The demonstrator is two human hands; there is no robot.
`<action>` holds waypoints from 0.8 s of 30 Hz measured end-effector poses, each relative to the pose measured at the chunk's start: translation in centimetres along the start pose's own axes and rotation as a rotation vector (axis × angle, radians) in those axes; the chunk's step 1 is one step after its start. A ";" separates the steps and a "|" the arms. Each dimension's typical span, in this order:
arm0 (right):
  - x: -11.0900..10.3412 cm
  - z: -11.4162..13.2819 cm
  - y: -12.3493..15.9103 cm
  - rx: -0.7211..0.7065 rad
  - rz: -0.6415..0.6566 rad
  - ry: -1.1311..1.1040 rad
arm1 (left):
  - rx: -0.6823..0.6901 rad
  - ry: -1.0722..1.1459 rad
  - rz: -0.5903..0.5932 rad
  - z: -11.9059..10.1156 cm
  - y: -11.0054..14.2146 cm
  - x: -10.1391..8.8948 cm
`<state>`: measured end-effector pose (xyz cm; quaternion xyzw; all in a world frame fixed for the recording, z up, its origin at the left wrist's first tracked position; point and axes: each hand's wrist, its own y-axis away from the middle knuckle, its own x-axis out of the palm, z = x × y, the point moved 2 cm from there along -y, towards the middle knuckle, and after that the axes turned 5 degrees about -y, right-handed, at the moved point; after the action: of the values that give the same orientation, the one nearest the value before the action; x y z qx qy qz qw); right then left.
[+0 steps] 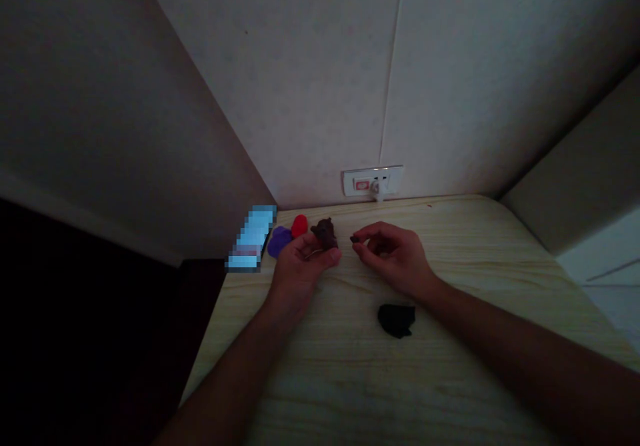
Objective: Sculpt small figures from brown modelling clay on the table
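My left hand (305, 263) is closed around a small dark brown figure (326, 233), which looks like modelling clay with little knobs on top. Just to its right, my right hand (393, 253) pinches a tiny dark piece (355, 239) between thumb and fingertips, a short gap away from the figure. On the table below the right hand lies a flattened black lump (397, 319) with a ragged edge. A purple lump (279, 241) and a red lump (299, 225), also clay-like, sit behind the left hand, which partly covers them.
The light wooden table (320, 379) meets the wall at the back. A lit, blurred phone (251, 239) rests at its left edge. A wall socket (373, 182) with a white plug stands just above the tabletop. To the left of the table it is dark.
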<state>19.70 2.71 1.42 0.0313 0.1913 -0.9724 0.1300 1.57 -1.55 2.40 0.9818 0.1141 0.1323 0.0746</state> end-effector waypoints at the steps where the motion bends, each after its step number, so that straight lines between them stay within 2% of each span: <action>1: 0.1 0.2 0.2 -0.009 0.009 0.005 | 0.006 0.008 -0.011 0.2 0.0 -0.1; 11: 1.2 0.8 1.9 0.038 0.134 -0.049 | 0.031 0.054 0.022 0.9 0.6 -0.8; 17: 1.1 0.8 1.7 0.073 0.110 -0.113 | -0.054 0.117 0.113 1.0 0.8 -0.5; 24: 1.2 0.9 1.6 0.083 0.110 -0.166 | -0.088 0.164 0.135 0.9 0.9 -0.4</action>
<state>18.98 0.65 1.51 -0.0336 0.1375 -0.9701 0.1973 1.66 -2.63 1.61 0.9689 0.0475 0.2219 0.0991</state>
